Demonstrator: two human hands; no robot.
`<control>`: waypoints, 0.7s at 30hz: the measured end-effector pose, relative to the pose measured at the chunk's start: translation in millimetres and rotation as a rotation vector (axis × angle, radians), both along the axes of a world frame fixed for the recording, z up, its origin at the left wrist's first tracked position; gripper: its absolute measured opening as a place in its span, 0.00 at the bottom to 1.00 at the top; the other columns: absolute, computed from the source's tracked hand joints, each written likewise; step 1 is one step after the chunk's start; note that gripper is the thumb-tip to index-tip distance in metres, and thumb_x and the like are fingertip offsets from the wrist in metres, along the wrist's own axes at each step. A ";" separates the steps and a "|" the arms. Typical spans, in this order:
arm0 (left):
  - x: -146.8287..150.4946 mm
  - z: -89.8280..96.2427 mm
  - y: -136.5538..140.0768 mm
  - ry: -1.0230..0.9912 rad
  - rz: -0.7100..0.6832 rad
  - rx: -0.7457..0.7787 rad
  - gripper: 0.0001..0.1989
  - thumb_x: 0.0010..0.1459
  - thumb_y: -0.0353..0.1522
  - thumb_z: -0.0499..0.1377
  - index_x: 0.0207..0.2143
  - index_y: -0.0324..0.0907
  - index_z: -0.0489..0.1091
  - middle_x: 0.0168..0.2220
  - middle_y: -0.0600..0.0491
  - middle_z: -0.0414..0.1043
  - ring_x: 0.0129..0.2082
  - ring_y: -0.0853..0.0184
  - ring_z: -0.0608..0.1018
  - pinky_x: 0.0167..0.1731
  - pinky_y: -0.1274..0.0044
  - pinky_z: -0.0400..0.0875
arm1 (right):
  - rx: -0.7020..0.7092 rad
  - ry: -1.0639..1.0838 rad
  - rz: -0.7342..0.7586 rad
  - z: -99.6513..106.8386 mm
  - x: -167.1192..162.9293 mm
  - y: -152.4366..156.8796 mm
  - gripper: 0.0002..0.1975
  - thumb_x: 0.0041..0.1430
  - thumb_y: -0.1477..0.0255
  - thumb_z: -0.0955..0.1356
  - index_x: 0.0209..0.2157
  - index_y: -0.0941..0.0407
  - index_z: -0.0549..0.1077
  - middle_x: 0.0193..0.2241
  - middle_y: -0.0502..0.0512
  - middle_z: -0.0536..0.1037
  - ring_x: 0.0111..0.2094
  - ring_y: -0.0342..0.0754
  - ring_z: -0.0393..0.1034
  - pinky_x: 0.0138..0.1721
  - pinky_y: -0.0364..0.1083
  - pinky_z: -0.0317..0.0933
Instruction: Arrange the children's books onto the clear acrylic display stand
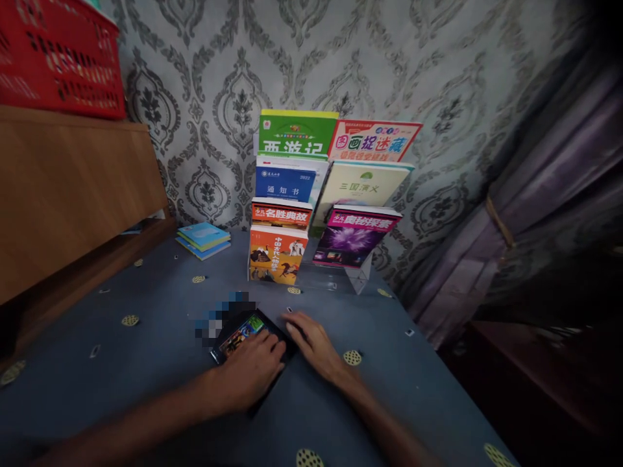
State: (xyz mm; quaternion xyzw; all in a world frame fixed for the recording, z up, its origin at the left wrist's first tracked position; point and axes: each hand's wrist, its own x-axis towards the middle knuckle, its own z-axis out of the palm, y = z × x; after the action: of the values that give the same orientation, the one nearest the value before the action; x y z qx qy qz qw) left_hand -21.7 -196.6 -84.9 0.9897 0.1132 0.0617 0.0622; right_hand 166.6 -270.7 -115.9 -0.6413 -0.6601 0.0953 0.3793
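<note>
A dark book (pixel 243 333) with a small colourful picture on its cover lies on the blue tablecloth, turned at an angle. Pixelation covers its upper left part. Across the lower half of the cover rests my left hand (pixel 254 365), its fingers laid on the surface and slightly bent. My right hand (pixel 314 344) is at the book's right edge, with fingers stretched out and thumb apart. Whether the right fingertips touch the book, I cannot tell. Behind both hands stands a clear display rack (pixel 357 280) with several books in tiers, including an orange book (pixel 278 256) at the front left.
A small stack of blue and yellow books (pixel 203 239) lies at the back left. Beside it stands a wooden cabinet (pixel 82 194) with a red basket (pixel 63 58) on top. A tied purple curtain (pixel 467 259) hangs at the right, near the edge of the tablecloth (pixel 160 350).
</note>
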 end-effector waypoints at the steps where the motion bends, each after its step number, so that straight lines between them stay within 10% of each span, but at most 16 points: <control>1: -1.0 -4.2 6.1 -0.019 -0.024 -0.003 0.13 0.68 0.31 0.50 0.50 0.40 0.69 0.49 0.43 0.75 0.52 0.55 0.77 0.52 0.62 0.71 | -0.007 -0.029 0.015 -4.0 -2.2 -1.4 0.19 0.71 0.64 0.59 0.57 0.51 0.72 0.53 0.59 0.78 0.57 0.55 0.70 0.60 0.58 0.64; 7: -8.7 -24.5 53.2 -0.082 0.010 0.058 0.20 0.68 0.29 0.49 0.61 0.38 0.64 0.62 0.40 0.69 0.62 0.58 0.70 0.60 0.63 0.65 | -0.075 -0.166 0.062 -15.3 -10.4 0.5 0.27 0.67 0.65 0.66 0.65 0.54 0.62 0.59 0.64 0.72 0.61 0.58 0.66 0.62 0.63 0.60; 21: -40.1 -36.3 143.7 -0.142 0.276 -0.014 0.23 0.68 0.29 0.44 0.60 0.40 0.68 0.61 0.45 0.71 0.60 0.61 0.72 0.61 0.65 0.65 | -0.066 -0.256 0.137 -2.4 -17.8 8.6 0.17 0.68 0.68 0.65 0.56 0.55 0.73 0.58 0.65 0.73 0.61 0.57 0.66 0.62 0.64 0.58</control>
State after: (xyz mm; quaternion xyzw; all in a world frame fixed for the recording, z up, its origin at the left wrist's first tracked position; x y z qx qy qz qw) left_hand -61.8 -52.9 -121.2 0.9574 0.2439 0.1385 0.0680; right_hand 148.8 -262.1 -118.3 -0.6136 -0.7419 0.0600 0.2635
